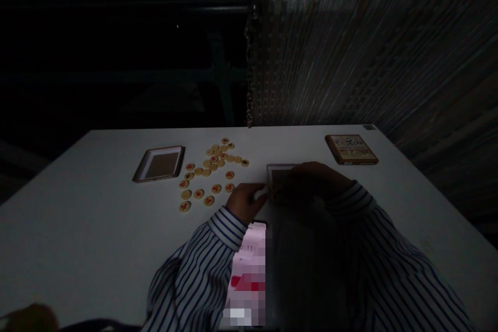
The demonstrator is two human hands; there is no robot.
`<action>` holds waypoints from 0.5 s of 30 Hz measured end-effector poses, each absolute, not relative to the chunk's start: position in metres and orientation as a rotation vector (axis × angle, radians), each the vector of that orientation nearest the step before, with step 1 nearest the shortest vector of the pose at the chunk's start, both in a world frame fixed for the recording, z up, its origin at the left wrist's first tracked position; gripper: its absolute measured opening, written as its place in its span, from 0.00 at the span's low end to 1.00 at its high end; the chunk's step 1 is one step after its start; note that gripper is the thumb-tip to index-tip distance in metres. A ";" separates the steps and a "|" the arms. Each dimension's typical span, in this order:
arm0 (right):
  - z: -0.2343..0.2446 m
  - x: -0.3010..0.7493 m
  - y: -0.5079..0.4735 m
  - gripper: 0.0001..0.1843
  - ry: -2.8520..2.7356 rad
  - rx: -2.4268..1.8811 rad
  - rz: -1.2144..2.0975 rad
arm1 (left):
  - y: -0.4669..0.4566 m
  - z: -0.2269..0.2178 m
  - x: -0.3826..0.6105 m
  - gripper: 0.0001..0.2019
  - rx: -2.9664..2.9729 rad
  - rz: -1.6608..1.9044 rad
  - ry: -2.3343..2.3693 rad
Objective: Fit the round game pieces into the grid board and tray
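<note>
Right, dim shot, head view only. Both hands sit at the middle of the white desk (78, 228), striped shirt sleeves (202, 264) leading in from the near edge.

Left hand (245, 201): fingers curled, resting on the desk, touching the left edge of a small flat dark card or board with a pale border (278, 174). Something pale shows at its fingertips; can't tell whether that grip is clenched on it or merely touching.

Right hand (321, 179): lies over the same flat card, covering its right part. Too dark to tell whether that grip is closed on it or just laid flat.

Just left of the left hand: a loose scatter of round cream-coloured game discs with red and dark markings (212, 171), spread from near the knuckles back toward the desk's far side; some touch each other, others lie apart.

Further left of the discs: a shallow open square box tray with a brown bottom (160, 164).

Far right of the desk, well apart from the hands: a flat square printed box lid, orange-brown (351, 149).

Behind the desk: a hanging bead curtain (350, 46).
</note>
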State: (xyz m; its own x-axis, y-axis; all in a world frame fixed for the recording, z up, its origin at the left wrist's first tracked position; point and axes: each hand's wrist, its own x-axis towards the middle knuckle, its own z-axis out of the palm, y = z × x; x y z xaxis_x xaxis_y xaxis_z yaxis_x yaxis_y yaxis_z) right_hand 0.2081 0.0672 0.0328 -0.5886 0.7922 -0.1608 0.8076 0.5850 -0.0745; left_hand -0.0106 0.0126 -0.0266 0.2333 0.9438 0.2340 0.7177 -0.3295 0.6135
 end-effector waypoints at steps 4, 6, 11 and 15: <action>0.038 0.209 0.066 0.15 2.691 1.360 -0.189 | 0.012 -0.024 -0.013 0.13 2.057 0.895 1.540; 0.040 0.210 0.066 0.15 2.706 1.347 -0.174 | 0.012 -0.023 -0.014 0.12 2.006 0.958 1.557; 0.041 0.211 0.066 0.13 2.735 1.352 -0.125 | 0.012 -0.023 -0.018 0.11 1.888 1.122 1.586; 0.042 0.211 0.065 0.14 2.740 1.353 -0.066 | 0.013 -0.022 -0.020 0.11 1.845 1.121 1.586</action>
